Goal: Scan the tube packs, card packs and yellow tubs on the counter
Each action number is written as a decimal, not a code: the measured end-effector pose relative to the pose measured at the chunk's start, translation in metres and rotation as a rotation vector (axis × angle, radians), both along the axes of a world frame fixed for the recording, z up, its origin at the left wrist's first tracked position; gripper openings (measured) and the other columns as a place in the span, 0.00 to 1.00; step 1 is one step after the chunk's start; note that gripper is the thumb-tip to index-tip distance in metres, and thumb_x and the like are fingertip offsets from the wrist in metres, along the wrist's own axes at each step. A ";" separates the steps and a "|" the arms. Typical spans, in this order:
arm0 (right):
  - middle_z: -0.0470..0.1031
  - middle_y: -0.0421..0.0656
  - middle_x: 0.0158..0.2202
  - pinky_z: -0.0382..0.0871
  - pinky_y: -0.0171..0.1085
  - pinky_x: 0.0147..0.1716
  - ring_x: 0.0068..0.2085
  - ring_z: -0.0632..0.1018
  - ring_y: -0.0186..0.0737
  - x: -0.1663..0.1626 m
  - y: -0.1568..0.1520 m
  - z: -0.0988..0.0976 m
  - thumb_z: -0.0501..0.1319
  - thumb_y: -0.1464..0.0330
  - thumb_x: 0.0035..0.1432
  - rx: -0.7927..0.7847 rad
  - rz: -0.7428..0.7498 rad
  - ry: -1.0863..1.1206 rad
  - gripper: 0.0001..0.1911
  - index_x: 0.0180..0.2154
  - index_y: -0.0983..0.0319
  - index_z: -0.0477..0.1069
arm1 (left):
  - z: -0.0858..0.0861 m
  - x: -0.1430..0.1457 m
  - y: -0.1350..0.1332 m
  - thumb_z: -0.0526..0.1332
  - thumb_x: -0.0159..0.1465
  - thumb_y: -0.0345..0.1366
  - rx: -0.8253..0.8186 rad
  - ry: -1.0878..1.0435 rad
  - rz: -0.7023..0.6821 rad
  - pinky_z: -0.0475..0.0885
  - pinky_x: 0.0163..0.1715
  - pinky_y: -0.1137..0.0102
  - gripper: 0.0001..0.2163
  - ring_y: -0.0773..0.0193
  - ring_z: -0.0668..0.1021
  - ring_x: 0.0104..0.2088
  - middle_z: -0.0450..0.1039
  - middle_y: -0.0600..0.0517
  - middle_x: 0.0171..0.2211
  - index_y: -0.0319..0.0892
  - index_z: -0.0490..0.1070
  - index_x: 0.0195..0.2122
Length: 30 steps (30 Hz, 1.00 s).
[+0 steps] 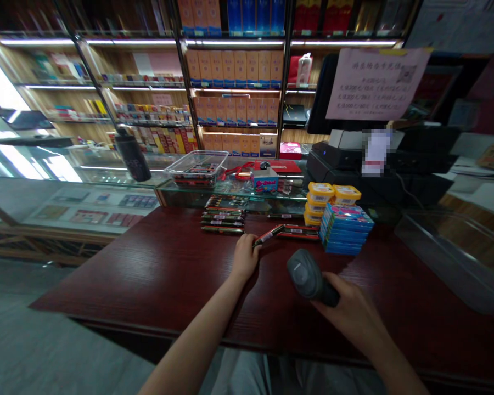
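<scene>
Landmark: stack of blue boxes (pixel 348 233). Left hand (pixel 246 257), left of the stack: fingers clamped on one slim pack (pixel 267 236), held tilted. Right hand (pixel 348 304), on the stack's near side: fingers wrapped round a handheld scanner (pixel 304 274), raised.

Progress, judged: partway through scanning. One pack in hand; near pile (pixel 299 232) of similar packs just left of the stack, far pile (pixel 223 216) farther left. Cannot tell which pile is done, which waits.

Surface: dark reddish desk (pixel 148 274) under the stack, light sheen. Yellow-lidded tubs (pixel 320 192) just behind the stack, clear bin (pixel 444 269) to its right.

Room: glass counter edge beyond the stack; lit shelves (pixel 239 90) of boxed goods well behind; monitor with paper notice (pixel 374 85) behind, above.
</scene>
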State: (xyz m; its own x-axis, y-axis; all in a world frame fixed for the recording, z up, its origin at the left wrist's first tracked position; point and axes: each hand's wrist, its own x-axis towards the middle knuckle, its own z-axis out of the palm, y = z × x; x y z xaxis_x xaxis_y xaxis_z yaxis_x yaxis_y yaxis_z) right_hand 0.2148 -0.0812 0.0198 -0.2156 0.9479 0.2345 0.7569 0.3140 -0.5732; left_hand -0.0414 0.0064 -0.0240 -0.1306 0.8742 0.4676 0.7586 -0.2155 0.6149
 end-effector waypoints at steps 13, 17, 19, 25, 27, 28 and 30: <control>0.77 0.46 0.43 0.68 0.38 0.36 0.40 0.78 0.43 0.037 0.026 -0.068 0.56 0.70 0.55 0.401 0.032 -0.380 0.20 0.51 0.60 0.67 | 0.004 -0.002 0.003 0.57 0.59 0.28 0.063 0.016 -0.039 0.67 0.44 0.64 0.06 0.60 0.70 0.40 0.67 0.50 0.35 0.42 0.70 0.37; 0.77 0.45 0.42 0.68 0.38 0.36 0.40 0.78 0.42 0.036 0.026 -0.068 0.56 0.69 0.55 0.382 0.044 -0.310 0.19 0.50 0.60 0.67 | 0.006 -0.001 0.021 0.58 0.59 0.28 0.024 0.078 0.028 0.67 0.45 0.64 0.07 0.60 0.70 0.41 0.67 0.50 0.36 0.43 0.71 0.38; 0.78 0.44 0.41 0.67 0.38 0.36 0.39 0.78 0.42 0.036 0.027 -0.068 0.56 0.69 0.55 0.378 0.039 -0.293 0.18 0.49 0.59 0.68 | 0.011 0.002 0.035 0.59 0.59 0.28 0.014 0.118 0.054 0.66 0.46 0.64 0.08 0.59 0.70 0.42 0.67 0.49 0.37 0.43 0.71 0.39; 0.77 0.43 0.40 0.66 0.37 0.36 0.39 0.77 0.41 0.036 0.028 -0.071 0.56 0.71 0.55 0.370 0.037 -0.274 0.19 0.50 0.59 0.67 | 0.028 0.020 0.087 0.60 0.59 0.31 -0.086 0.222 0.172 0.65 0.46 0.64 0.09 0.56 0.69 0.45 0.66 0.46 0.40 0.44 0.73 0.42; 0.77 0.43 0.39 0.66 0.37 0.36 0.39 0.77 0.41 0.036 0.029 -0.074 0.56 0.71 0.55 0.373 0.030 -0.268 0.19 0.50 0.59 0.67 | 0.029 0.026 0.100 0.61 0.59 0.32 -0.142 0.240 0.175 0.65 0.46 0.64 0.10 0.55 0.69 0.45 0.66 0.45 0.41 0.44 0.74 0.41; 0.77 0.43 0.39 0.66 0.37 0.36 0.39 0.77 0.41 0.036 0.029 -0.075 0.56 0.71 0.55 0.376 0.030 -0.263 0.19 0.50 0.59 0.67 | 0.029 0.029 0.105 0.61 0.58 0.32 -0.162 0.248 0.171 0.65 0.46 0.64 0.10 0.55 0.69 0.46 0.66 0.45 0.42 0.45 0.75 0.41; 0.77 0.43 0.39 0.66 0.37 0.38 0.39 0.77 0.41 0.037 0.030 -0.078 0.57 0.71 0.55 0.385 0.036 -0.248 0.19 0.51 0.59 0.67 | 0.027 0.034 0.113 0.62 0.58 0.34 -0.191 0.253 0.169 0.65 0.45 0.64 0.10 0.54 0.68 0.46 0.65 0.45 0.42 0.47 0.76 0.41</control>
